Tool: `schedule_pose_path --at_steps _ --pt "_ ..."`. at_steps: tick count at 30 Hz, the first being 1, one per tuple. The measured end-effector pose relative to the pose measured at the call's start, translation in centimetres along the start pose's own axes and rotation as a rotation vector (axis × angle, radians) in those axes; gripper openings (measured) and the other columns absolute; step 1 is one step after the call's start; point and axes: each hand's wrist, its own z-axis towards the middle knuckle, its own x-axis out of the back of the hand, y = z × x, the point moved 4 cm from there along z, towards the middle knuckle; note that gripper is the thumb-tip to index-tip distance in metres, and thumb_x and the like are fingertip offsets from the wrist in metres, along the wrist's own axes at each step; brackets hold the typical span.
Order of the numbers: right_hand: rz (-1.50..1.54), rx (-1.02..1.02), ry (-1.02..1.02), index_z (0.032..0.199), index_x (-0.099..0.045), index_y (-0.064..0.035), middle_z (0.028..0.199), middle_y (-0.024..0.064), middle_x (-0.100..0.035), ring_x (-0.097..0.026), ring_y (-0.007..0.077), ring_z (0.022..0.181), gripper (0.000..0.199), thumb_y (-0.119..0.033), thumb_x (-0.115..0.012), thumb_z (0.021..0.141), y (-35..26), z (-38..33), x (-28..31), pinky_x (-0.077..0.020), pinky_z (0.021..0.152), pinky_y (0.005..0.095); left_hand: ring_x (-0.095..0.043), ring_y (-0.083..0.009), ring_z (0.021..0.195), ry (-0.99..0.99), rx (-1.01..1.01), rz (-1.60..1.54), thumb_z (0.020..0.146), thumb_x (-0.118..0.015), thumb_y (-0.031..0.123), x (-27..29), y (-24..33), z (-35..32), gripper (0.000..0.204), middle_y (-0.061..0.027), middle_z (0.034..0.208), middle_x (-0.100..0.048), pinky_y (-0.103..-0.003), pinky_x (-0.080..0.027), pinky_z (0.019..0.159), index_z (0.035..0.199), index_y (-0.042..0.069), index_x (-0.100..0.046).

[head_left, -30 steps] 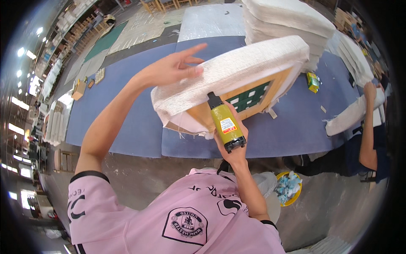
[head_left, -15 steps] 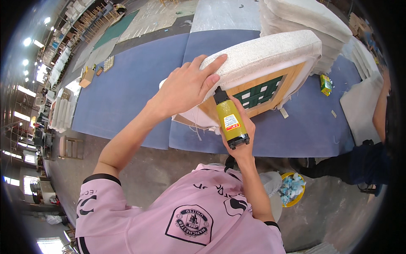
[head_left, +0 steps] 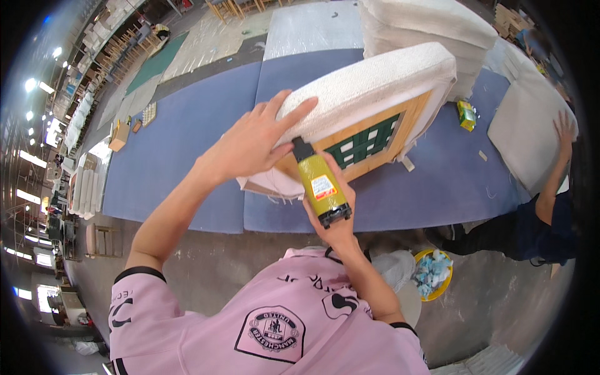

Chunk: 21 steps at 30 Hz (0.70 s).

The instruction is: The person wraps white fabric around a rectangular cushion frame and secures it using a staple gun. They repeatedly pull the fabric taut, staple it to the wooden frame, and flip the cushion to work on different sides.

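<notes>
A padded seat cushion (head_left: 375,90), covered in whitish fabric, stands tilted on the blue-topped table. Its underside faces me, showing a wooden frame (head_left: 412,112) with woven green webbing (head_left: 365,144). My left hand (head_left: 247,144) grips the cushion's near left corner, fingers over the top and thumb at the fabric edge. In my right hand (head_left: 347,187) is a yellow-green staple gun (head_left: 320,181) with a black nose. That nose lies against the fabric edge beside my left thumb; the exact contact point is hidden.
Stacked pale cushions (head_left: 425,37) rise behind. A small yellow-green box (head_left: 466,116) lies on the blue table (head_left: 187,125) to the right. Another person's hand (head_left: 564,128) rests on a pale cushion at far right. A yellow basin (head_left: 445,290) with bluish scraps stands on the floor.
The cushion, both hands and the staple gun appear slightly further left and lower as the view shifts. At far right, the other person's hand now shows on the pale cushion.
</notes>
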Motion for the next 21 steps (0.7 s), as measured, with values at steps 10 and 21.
schedule_pose_path --at_steps 10,21 --pt "0.003 -0.012 0.019 0.148 -0.051 -0.0011 0.12 0.0237 -0.07 -0.071 0.0353 0.108 0.075 0.003 -0.074 0.076 0.5 0.1 0.3 -0.0532 0.095 0.0372 -0.048 -0.0453 0.137 -0.07 0.055 0.008 0.083 -0.079 0.011 0.0 0.7 0.3 0.1 -0.0252 0.161 -0.033 -0.05 -0.043 0.114 0.165 0.024 -0.023" --pt "-0.096 -0.03 -0.026 0.145 -0.054 -0.0022 0.125 0.0244 -0.069 -0.07 0.0367 0.11 0.069 0.0 -0.073 0.079 0.0 -0.4 0.4 -0.0532 0.097 0.0391 -0.049 -0.0415 0.142 -0.248 0.223 -0.575 0.109 -0.024 0.063 -1.2 -5.4 1.9 0.075 -0.0201 0.166 -0.034 -0.045 -0.037 0.119 0.164 0.012 -0.028"
